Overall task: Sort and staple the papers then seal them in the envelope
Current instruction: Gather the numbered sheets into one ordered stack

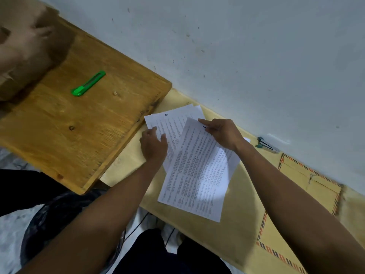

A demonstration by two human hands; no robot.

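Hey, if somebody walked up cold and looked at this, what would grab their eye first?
Probably the two hands in the middle: the right hand pinching the top printed sheet, the left hand resting on the paper stack beneath. Next, the bright green utility knife on the wooden board at left, then the striped-edge envelope and stapler by the wall at right.

Makeshift workspace: scuffed wall [237, 46], wooden board [79, 119]

I see a pale yellow table [233, 230] along the wall. On it: papers [194, 175] fanned loosely, a stapler [267, 145] by the wall, an envelope [308, 186]. Beside it, a wooden bench [79, 135] carrying a green cutter [88, 83].
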